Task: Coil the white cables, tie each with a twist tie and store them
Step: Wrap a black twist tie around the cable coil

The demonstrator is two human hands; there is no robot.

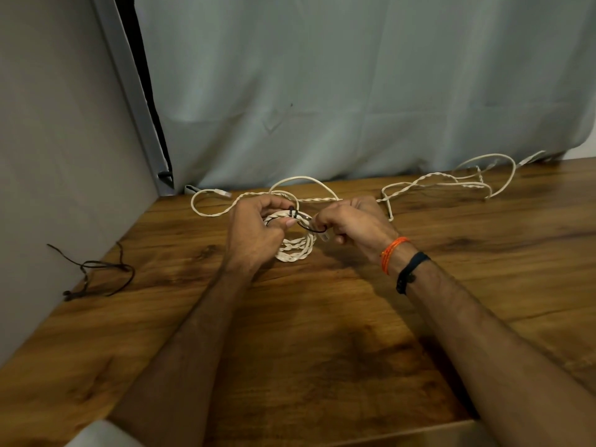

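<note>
Both hands, left hand [254, 227] and right hand [351, 221], pinch a dark twist tie [304, 225] around the braided white coil [296, 250].

Readable text: none that you can make out here.
Labels or brands: none visible on anything in front of you.
Numbers or signs: none either.

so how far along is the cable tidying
Done: one white cable is wound into a coil. In hand: the left hand holds the coil while the right hand pulls a dark twist tie around it. Left: the loose white cables behind are uncoiled, spare ties lie unused, nothing stored.
</note>
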